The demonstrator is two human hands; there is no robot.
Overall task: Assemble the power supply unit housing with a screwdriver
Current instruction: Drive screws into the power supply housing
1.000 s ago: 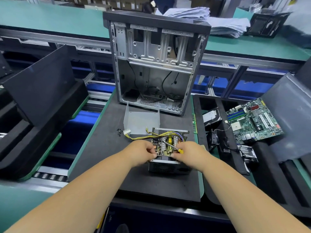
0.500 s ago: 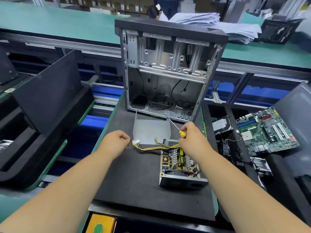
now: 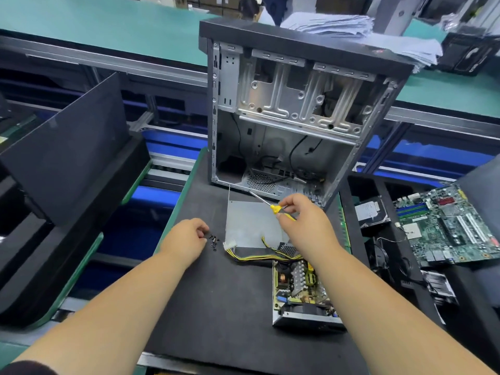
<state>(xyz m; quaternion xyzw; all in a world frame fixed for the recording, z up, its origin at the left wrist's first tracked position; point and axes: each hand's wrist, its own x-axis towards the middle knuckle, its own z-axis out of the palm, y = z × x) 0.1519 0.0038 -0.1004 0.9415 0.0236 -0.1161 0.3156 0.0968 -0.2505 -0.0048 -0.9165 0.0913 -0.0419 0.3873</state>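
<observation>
Bench surroundings, non-task items.
Open PC case (image 3: 292, 125) is stood upright on black mat (image 3: 216, 307); motherboard (image 3: 446, 226) is laid in right-hand tray, paper stack (image 3: 351, 28) seen behind.

A black mat (image 3: 216, 307) covers a green-edged work pallet (image 3: 186, 196) on a conveyor line with blue panels (image 3: 157, 193) and grey aluminium rails (image 3: 113, 60). Beyond the rails runs a long teal-green bench top (image 3: 108, 25) bearing a stack of pale papers (image 3: 351, 25) and a black tray (image 3: 470, 52). Dark foam-lined trays (image 3: 54, 212) stand to the left under bright, even overhead light.
</observation>
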